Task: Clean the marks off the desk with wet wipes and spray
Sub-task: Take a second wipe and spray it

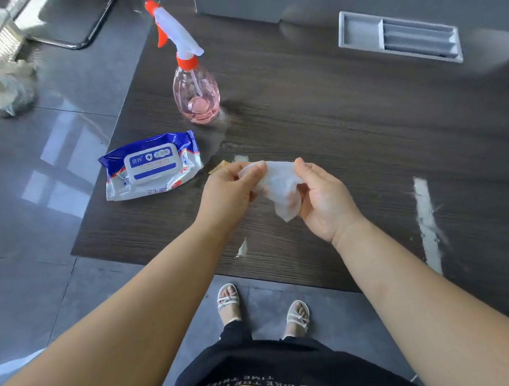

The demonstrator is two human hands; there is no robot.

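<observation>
In the head view, at mid-frame above the dark desk (334,126), the left hand (231,192) and right hand (323,197) each pinched one white wet wipe (281,186) between them. The wipes pack (150,166) lay left of centre, and the pink spray bottle (195,88) stood above it. A long white mark (426,221) streaked the desk at right.

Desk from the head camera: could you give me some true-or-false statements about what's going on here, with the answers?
1. The left hand and right hand both hold the wet wipe above the desk. True.
2. The spray bottle lies on its side. False: it stands upright on the desk.
3. The wipes pack has its lid flipped open. False: the lid is shut.
4. A white streak marks the desk to the right of the hands. True.
</observation>
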